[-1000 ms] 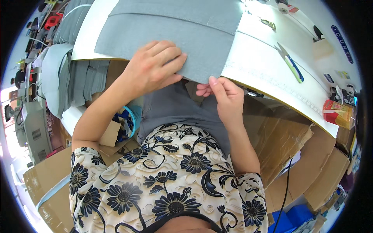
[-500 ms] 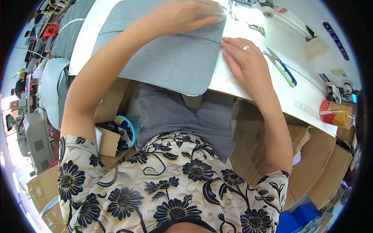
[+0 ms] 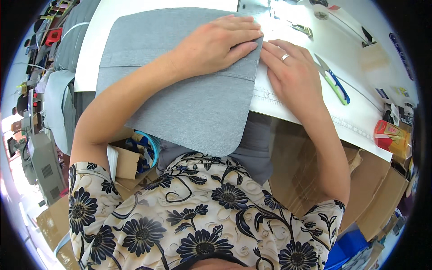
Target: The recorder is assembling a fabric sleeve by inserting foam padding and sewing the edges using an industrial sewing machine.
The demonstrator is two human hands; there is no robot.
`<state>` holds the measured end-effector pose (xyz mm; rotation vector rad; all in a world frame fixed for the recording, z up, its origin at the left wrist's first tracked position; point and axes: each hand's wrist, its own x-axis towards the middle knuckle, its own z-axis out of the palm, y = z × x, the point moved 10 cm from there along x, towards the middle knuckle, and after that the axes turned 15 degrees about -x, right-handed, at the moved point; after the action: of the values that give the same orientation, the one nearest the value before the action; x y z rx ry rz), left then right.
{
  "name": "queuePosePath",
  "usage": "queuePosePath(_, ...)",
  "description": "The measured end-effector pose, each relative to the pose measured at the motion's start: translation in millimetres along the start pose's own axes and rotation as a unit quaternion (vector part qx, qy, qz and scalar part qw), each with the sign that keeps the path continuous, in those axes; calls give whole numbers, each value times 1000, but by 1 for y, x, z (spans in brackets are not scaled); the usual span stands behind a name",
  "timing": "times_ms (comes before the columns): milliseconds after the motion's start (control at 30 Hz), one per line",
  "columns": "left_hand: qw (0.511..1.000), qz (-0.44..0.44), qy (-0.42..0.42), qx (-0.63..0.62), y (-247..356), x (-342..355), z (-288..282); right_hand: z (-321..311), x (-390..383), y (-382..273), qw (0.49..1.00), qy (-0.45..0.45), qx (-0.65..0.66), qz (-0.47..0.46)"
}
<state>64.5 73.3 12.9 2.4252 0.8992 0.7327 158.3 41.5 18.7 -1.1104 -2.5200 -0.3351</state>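
Observation:
A grey fabric panel (image 3: pixel 198 105) with rounded corners and a seam across it lies on the white table, its near end hanging over the front edge towards my lap. My left hand (image 3: pixel 220 42) rests flat on the panel near its right edge, fingers stretched to the right. Beside that edge my right hand (image 3: pixel 290 65), with a ring on one finger, lies on the table; its fingers are extended and the tips are at the panel's edge. Just beyond both hands stands the brightly lit working end of a sewing machine (image 3: pixel 288 22), partly lost in glare.
Thread snips (image 3: pixel 334 83) with blue and green handles lie right of my right hand. A red and yellow container (image 3: pixel 390 137) stands at the table's right end. Stacked grey pieces (image 3: pixel 76 38) are at the left. Below are cardboard boxes (image 3: pixel 355 189) and a blue-rimmed basket (image 3: pixel 155 150).
The grey panel has slid towards me, its near end now hanging further over my lap. My left hand has come back from the machine and settled flat. My right hand has shifted slightly right.

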Motion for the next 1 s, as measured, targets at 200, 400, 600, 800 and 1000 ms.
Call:
queuePosePath(200, 996, 19, -37, 74, 7, -8, -6, -1, 1, -12, 999, 24, 20, 12)
queuePosePath(400, 994, 5, 3, 112, 7, -2, 14, 11, -12, -4, 1000, 30, 0, -4)
queuePosePath(600, 985, 129, 75, 83, 20, -12, 1, 12, -10, -4, 1000, 9, 21, -14)
queuePosePath(800, 991, 70, 7, 118, 21, -5, 0, 4, -4, -7, 999, 13, -3, -40)
queuePosePath(1000, 997, -7, -8, 82, 26, 0, 2, -3, -6, -12, 997, 28, -58, -44)
